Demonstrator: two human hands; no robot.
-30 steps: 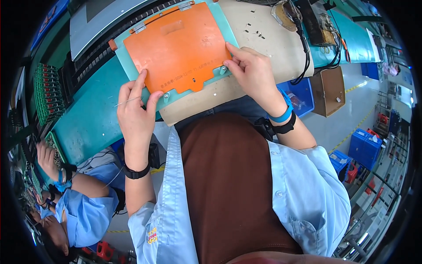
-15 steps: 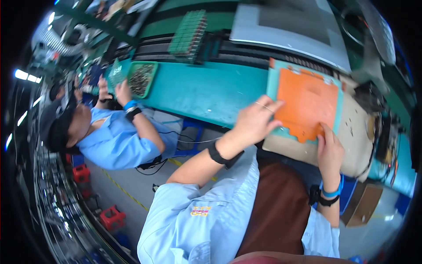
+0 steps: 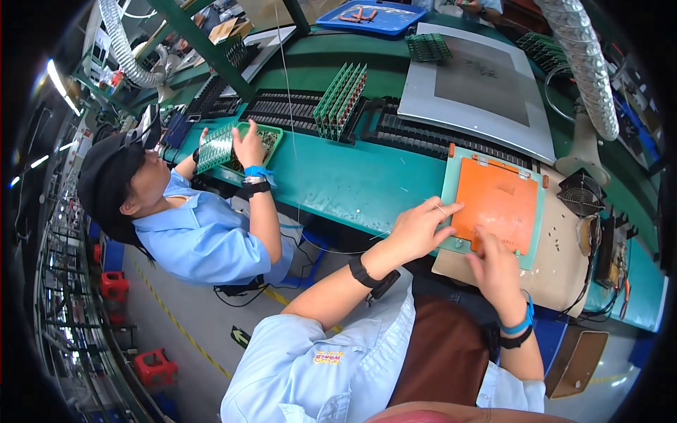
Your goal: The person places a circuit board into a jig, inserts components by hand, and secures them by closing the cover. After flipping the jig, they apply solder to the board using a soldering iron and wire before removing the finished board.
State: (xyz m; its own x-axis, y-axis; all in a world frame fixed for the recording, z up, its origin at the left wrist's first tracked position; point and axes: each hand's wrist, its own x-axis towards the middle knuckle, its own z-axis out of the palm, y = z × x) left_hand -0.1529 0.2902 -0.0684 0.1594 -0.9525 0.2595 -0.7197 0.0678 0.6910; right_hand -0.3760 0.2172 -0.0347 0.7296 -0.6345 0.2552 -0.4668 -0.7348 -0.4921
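Note:
An orange hinged cover (image 3: pixel 499 197) lies flat on a pale green fixture frame (image 3: pixel 451 173), with metal hinges along its far edge. My left hand (image 3: pixel 422 230) is at the cover's left side, fingers stretched out and the index fingertip at its edge. My right hand (image 3: pixel 498 276) reaches over the near edge, its fingers on the lower part of the cover and its thumb apart. Neither hand grips anything visible. Whatever lies beneath the cover is hidden. The fixture rests on a beige board (image 3: pixel 564 247) with small dark bits scattered on it.
At left a co-worker (image 3: pixel 190 225) holds a green circuit board (image 3: pixel 216 149) by a green tray (image 3: pixel 277 144) of small parts. Upright boards (image 3: pixel 340 102) stand beyond the teal bench (image 3: pixel 331 183). Right of the fixture are a small fan (image 3: pixel 582 194) and cables; a silver duct (image 3: pixel 585 63) hangs above.
My right hand has moved left along the cover's near edge, from its right corner to the lower middle. My left hand stays at the left side. The view has shifted, and the co-worker's board has moved.

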